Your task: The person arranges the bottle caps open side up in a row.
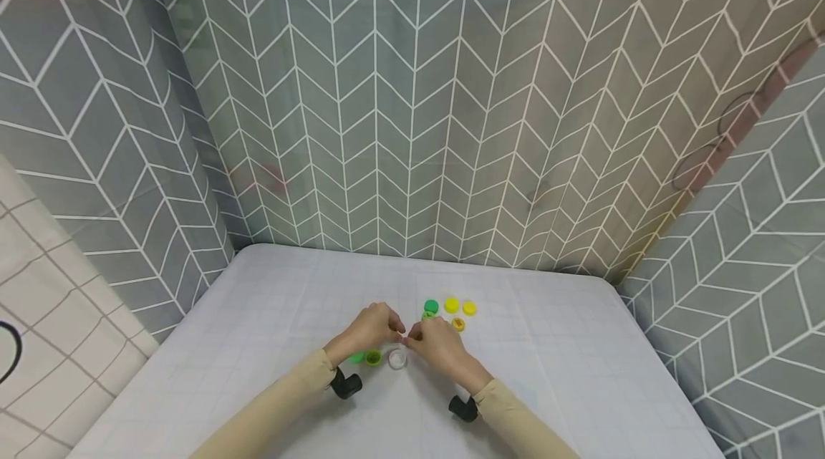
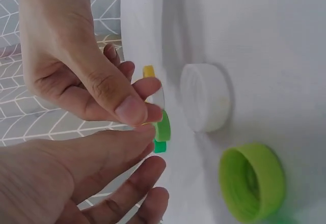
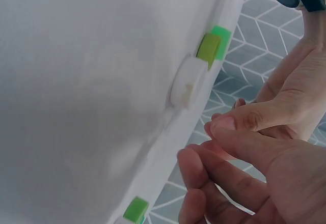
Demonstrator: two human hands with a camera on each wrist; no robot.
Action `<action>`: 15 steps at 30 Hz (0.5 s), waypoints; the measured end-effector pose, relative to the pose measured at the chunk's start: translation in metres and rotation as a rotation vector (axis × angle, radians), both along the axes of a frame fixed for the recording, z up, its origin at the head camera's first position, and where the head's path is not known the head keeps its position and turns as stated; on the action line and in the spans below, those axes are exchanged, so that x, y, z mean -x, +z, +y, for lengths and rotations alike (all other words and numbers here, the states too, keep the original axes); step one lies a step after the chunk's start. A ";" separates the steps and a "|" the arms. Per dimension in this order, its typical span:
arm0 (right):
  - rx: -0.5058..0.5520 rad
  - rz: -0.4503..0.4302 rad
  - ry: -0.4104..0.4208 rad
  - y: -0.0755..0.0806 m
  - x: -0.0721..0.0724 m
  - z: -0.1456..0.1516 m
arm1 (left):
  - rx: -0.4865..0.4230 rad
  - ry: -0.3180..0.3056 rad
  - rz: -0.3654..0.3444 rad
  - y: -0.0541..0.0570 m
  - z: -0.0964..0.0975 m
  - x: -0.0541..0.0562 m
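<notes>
Low over the table, my left hand (image 1: pixel 372 326) and right hand (image 1: pixel 440 348) meet at their fingertips. Thumb and forefinger of each pinch around a small reddish thing (image 3: pixel 219 150), mostly hidden by the fingers; its kind is unclear. A white bottle cap (image 2: pixel 206 98) lies on the table just below the hands, hollow side up. Beside it sits a lime-green cap (image 2: pixel 252 183), open side up, with something dark inside in the head view. A brighter green cap (image 1: pixel 356 357) is partly covered by my left wrist.
Beyond my right hand lie a dark green cap (image 1: pixel 431 306), two yellow caps (image 1: pixel 451 305), a light green cap (image 1: pixel 428 315) and a yellow cap with something reddish in it (image 1: pixel 458 324). A white cloth covers the table (image 1: pixel 548 366); patterned curtains (image 1: pixel 412 122) hang around it.
</notes>
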State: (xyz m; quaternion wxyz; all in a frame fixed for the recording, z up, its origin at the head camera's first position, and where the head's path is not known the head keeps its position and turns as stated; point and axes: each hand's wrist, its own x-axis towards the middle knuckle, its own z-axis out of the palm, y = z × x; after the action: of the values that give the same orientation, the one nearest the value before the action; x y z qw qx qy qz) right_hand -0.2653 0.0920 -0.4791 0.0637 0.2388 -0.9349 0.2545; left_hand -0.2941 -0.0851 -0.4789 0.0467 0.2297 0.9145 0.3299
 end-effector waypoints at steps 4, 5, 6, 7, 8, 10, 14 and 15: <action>-0.001 0.060 -0.027 0.002 0.003 0.006 | 0.005 0.004 0.061 0.004 0.008 0.002; -0.001 0.065 -0.033 0.003 0.004 0.008 | 0.011 0.000 0.084 0.005 0.011 0.003; 0.003 0.067 -0.038 0.004 0.004 0.010 | 0.018 -0.001 0.106 0.006 0.013 0.004; 0.004 0.072 -0.044 0.005 0.005 0.012 | 0.023 -0.003 0.127 0.007 0.015 0.005; 0.002 0.078 -0.050 0.006 0.006 0.014 | 0.028 -0.004 0.146 0.009 0.017 0.006; 0.002 0.087 -0.055 0.007 0.008 0.017 | 0.040 -0.006 0.182 0.011 0.021 0.008; -0.005 0.101 -0.067 0.009 0.013 0.025 | 0.050 0.000 0.227 0.015 0.029 0.012; -0.001 0.097 -0.069 0.009 0.014 0.027 | 0.052 0.003 0.229 0.016 0.031 0.013</action>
State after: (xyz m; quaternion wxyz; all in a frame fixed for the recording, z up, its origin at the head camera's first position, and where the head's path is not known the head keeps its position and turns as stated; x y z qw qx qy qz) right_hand -0.2791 0.1189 -0.4698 0.1174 0.2184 -0.9386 0.2398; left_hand -0.3073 -0.0541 -0.4627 -0.0528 0.2634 0.9223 0.2779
